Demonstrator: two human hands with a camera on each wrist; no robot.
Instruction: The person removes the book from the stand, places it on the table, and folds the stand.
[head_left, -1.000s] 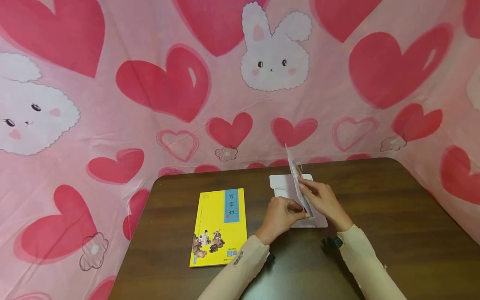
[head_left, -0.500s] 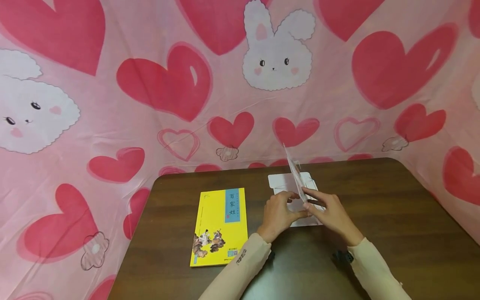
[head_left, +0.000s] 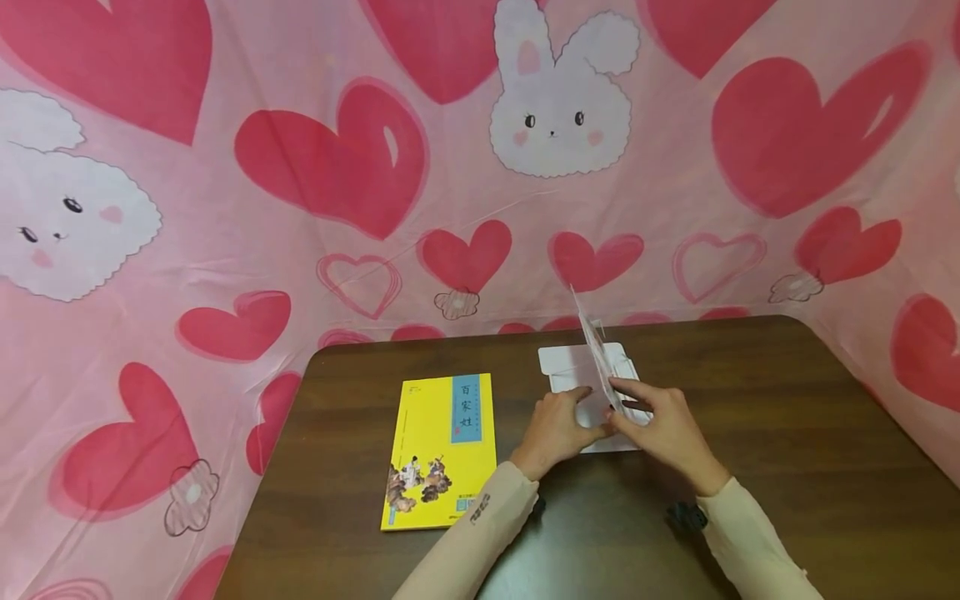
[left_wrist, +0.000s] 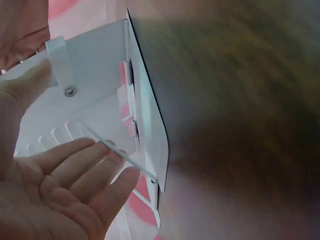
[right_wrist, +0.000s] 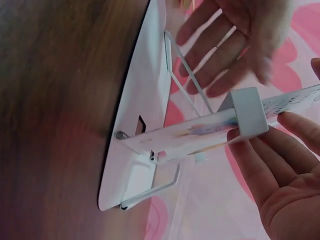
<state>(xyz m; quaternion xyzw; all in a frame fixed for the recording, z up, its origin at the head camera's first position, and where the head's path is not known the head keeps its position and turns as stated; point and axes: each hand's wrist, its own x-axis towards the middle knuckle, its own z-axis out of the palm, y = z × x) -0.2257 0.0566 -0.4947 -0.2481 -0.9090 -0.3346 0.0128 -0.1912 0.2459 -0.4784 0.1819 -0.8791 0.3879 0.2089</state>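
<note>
A white folding book stand (head_left: 597,358) stands on the table, its flat base down and its panel tilted up, edge-on to me in the head view. A short bent tab (right_wrist: 251,112) sits on the panel, whose face carries a printed picture. Thin wire struts (left_wrist: 120,152) join panel and base. My right hand (head_left: 667,429) holds the panel from the right, fingers against its face beside the tab. On the other side, my left hand (head_left: 555,429) has its thumb by a tab; its other fingers stretch out loosely beside a strut.
A yellow book (head_left: 438,450) with a blue title label lies flat to the left of the hands. The brown wooden table (head_left: 810,467) reaches back to a pink cloth wall (head_left: 360,275) with hearts and rabbits. Dark wrist devices (head_left: 686,517) hang under the sleeves.
My right hand has slid down the panel towards its base and opened its thumb and index finger wider. The left fingers have spread away from the panel's lower part. The view shifts slightly.
</note>
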